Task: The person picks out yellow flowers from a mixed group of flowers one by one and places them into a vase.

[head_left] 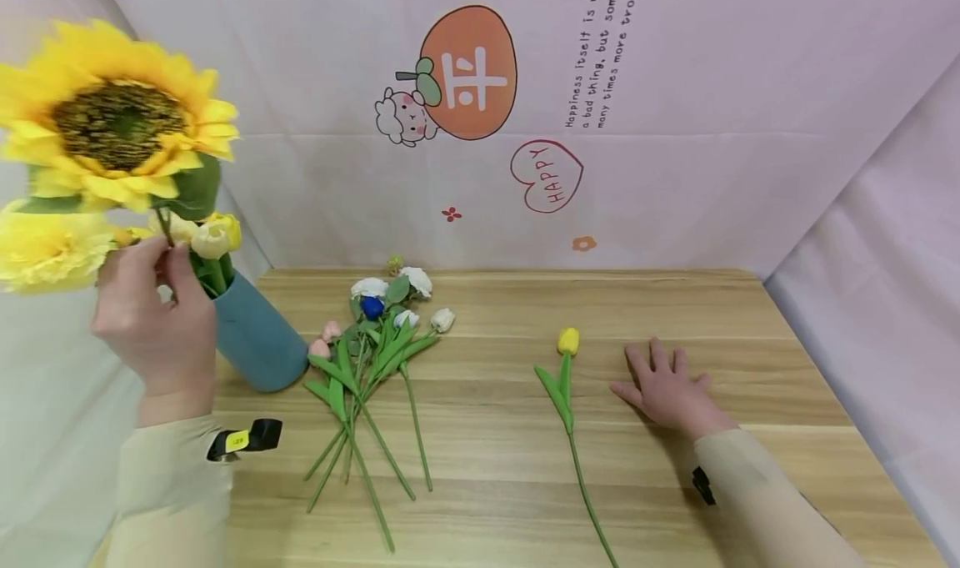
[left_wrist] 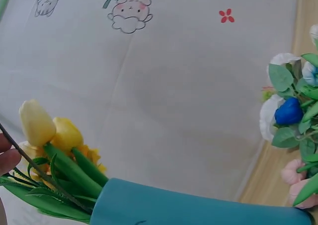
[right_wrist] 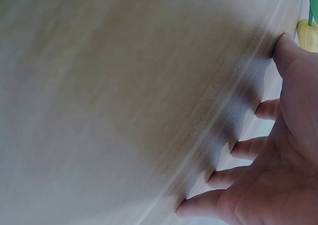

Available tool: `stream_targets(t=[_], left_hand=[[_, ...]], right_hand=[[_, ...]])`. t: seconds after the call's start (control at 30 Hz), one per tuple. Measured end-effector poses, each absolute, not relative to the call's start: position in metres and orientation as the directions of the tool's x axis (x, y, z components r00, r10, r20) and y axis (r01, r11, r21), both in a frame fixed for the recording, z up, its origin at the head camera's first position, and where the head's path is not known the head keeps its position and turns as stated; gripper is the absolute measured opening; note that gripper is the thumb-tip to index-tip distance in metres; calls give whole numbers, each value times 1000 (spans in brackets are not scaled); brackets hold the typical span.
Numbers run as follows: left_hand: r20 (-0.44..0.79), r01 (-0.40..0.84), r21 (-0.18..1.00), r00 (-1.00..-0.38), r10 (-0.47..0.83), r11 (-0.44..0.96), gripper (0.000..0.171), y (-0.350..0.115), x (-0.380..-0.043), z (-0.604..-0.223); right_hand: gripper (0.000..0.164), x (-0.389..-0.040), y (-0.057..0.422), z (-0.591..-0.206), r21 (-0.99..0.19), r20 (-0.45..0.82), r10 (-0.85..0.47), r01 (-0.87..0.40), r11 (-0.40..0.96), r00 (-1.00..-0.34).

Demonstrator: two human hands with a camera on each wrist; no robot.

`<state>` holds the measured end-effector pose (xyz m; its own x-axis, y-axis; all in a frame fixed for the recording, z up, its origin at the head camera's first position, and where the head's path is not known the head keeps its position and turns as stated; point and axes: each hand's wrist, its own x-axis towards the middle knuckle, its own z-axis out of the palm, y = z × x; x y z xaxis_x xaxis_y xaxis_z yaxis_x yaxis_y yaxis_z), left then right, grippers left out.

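Note:
My left hand (head_left: pixel 157 318) pinches the stem of a large sunflower (head_left: pixel 123 126) over the mouth of a blue vase (head_left: pixel 262 334). In the left wrist view, the dark stem (left_wrist: pixel 47 178) runs from my fingertips down into the vase. Pale and yellow tulips (left_wrist: pixel 37 123) stand in the vase, and a fluffy yellow flower (head_left: pixel 52 247) shows beside my left hand. My right hand (head_left: pixel 671 393) rests on the table with its fingers spread. Left of it lies a single yellow tulip (head_left: pixel 567 342), apart from the hand.
A loose pile of artificial flowers lies right of the vase: pink tulips (head_left: pixel 319 349), white blooms (head_left: pixel 369 289), a blue one (head_left: pixel 372 307) and several green stems. A printed white cloth (head_left: pixel 337 201) hangs behind the wooden table (head_left: pixel 495 468).

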<state>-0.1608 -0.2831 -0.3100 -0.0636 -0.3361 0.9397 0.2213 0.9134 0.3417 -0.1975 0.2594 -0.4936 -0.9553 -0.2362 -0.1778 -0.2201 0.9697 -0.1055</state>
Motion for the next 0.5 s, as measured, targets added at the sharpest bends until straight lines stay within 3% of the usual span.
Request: stream_targets(t=[0.17,0.37,0.5], left_hand=[[965,239,257,-111,-237,936,17,-281,-162,-316],[954,219,249,-226,-199,944,20,-290,-162,-325],[953,233,240,-241,-183,942,19,-297,-161,-327]], right_hand=[[78,-199,257,-494,-106,-179,-238,-221,969,-955],[79,-199,258,-495,-115,-181,-238,-220,969,-954],[81,-198,259,-494,-115,-185,-234,-215,970,-955]])
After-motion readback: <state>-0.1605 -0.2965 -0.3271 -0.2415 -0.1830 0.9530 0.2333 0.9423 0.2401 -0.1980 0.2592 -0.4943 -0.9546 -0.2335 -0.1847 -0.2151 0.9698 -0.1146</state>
